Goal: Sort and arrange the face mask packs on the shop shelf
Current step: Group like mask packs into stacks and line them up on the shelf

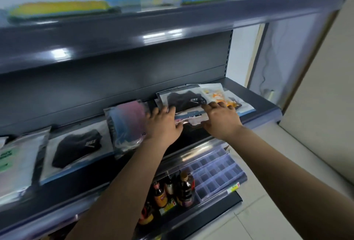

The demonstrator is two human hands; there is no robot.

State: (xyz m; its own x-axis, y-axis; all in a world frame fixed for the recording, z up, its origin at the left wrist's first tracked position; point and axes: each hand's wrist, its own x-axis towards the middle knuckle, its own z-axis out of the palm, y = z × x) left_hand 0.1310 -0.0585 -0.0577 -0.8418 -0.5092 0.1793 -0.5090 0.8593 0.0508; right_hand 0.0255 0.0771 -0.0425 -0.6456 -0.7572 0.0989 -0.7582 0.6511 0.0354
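Both hands work one pile. Left hand [164, 124] and right hand [220, 120] pinch a face mask pack [191, 118] at either end, judged to square it. It lies on the middle shelf [268, 105], overlapping a black-mask pack [183, 98]; further packs lie leftward.

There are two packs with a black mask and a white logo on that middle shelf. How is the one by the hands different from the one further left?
The right black mask pack lies in an overlapping pile, with an orange-printed pack over its right edge; the left black mask pack lies flat with its face uncovered. The left hand and right hand are at the right pack; no hand touches the left one. Both are clear-fronted packs holding a black mask with the same white logo.
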